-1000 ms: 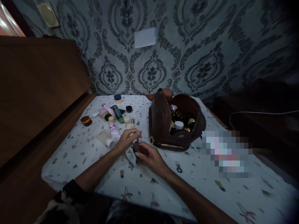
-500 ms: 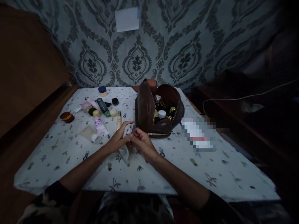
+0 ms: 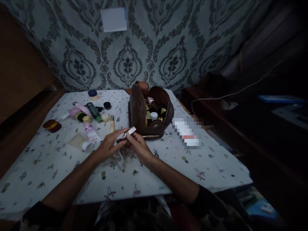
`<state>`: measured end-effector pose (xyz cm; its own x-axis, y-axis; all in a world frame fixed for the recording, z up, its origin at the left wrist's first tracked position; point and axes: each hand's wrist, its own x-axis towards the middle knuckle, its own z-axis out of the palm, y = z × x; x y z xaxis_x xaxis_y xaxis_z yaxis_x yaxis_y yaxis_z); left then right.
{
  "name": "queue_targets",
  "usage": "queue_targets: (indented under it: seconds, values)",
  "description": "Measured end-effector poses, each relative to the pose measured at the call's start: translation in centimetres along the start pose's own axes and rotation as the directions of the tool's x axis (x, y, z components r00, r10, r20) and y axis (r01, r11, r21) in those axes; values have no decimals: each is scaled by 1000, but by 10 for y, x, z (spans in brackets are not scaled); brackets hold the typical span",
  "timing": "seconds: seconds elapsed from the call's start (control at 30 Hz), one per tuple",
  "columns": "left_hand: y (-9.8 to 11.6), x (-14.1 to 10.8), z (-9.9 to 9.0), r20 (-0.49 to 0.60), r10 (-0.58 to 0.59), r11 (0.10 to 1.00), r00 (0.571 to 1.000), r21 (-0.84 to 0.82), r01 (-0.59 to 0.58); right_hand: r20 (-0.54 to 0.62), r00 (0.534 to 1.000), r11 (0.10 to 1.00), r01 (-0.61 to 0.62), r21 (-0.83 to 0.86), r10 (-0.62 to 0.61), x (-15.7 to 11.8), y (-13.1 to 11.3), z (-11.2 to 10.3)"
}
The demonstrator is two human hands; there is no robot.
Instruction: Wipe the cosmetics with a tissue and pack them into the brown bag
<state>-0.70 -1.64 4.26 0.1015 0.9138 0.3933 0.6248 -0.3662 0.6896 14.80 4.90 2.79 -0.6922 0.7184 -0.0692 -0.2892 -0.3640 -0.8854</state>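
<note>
Right hand [image 3: 141, 150] pinches a small, glossy, pale-ended rectangular object [image 3: 131, 130], lower part hidden. Left hand [image 3: 108, 146] curls close beside it; cannot tell whether it grips.

It is dim. The gray wall [image 3: 157, 38] has swirly leaf shapes, and brown furniture [image 3: 21, 75] stands at the left.
</note>
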Motion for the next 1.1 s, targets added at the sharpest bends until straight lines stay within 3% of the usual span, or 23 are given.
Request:
queue_targets:
  seconds: [0.13, 0.23, 0.4, 0.53, 0.63, 0.8, 0.93, 1.1]
  values:
    - [0, 0, -4, -103, -62, 998, 993, -10, 61, 62, 998, 999, -30, -36, 33, -2, -2, 2]
    - [-1, 0, -8, -140, -108, 993, 984, -56, 101, 43, 999, 999, -3, -36, 4, -3, -5, 2]
    - [-2, 2, -11, -51, -246, 952, 968, -200, 231, -6, 998, 998, 64, -16, -64, -4, -8, 3]
    - [-2, 4, -9, 15, -238, 935, 971, -265, 234, 5, 997, 997, 80, -8, -80, -2, -7, 2]
    - [-4, 5, -7, 21, -244, 942, 970, -233, 242, 5, 993, 992, 120, -35, -120, 0, -6, -1]
    - [-6, 6, -4, -83, -308, 950, 948, -77, 302, 3, 981, 954, 190, -230, -195, 0, -5, 0]
    - [-2, 2, 1, -89, -221, 975, 971, -6, 221, 69, 972, 883, 232, -409, -224, -4, -1, 3]
    - [-2, -3, 7, -9, -81, 995, 997, 60, 81, 36, 970, 814, 222, -537, -241, -8, 3, 3]
